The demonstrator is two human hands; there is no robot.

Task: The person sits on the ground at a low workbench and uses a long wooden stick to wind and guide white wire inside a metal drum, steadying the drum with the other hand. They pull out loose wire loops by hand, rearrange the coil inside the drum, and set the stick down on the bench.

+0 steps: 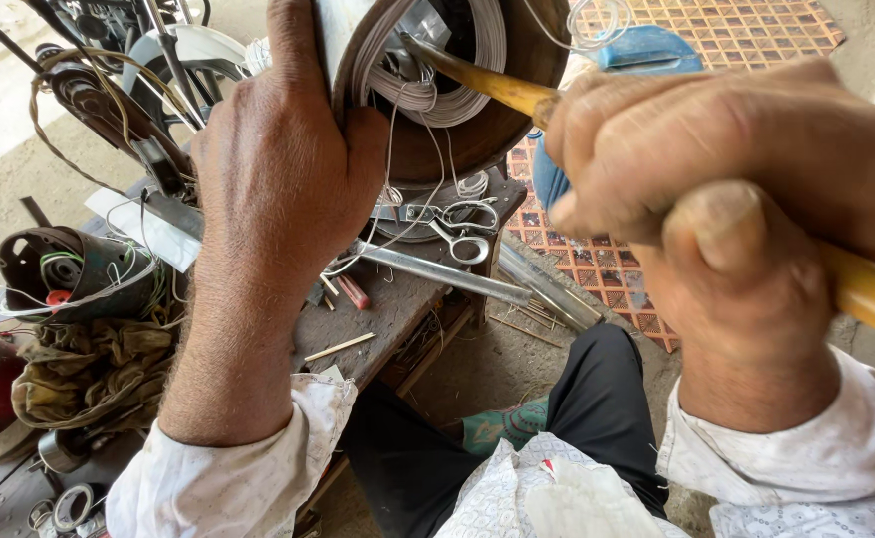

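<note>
Left hand: mine, clasped on the rim of the round metal housing, thumb against its edge.
Right hand: mine, fisted tight round the yellow wooden handle, thumb uppermost.
Handle: slants from 4 o'clock up to 11 o'clock; its tip sits inside the housing, among the wire coils.
Housing: at 12 o'clock, upright above the desk.
Scissors: lying on the desk, just below the housing.
Second housing: at 9 o'clock, wires spilling out.
Patterned mat: on the floor, beyond the desk.
</note>
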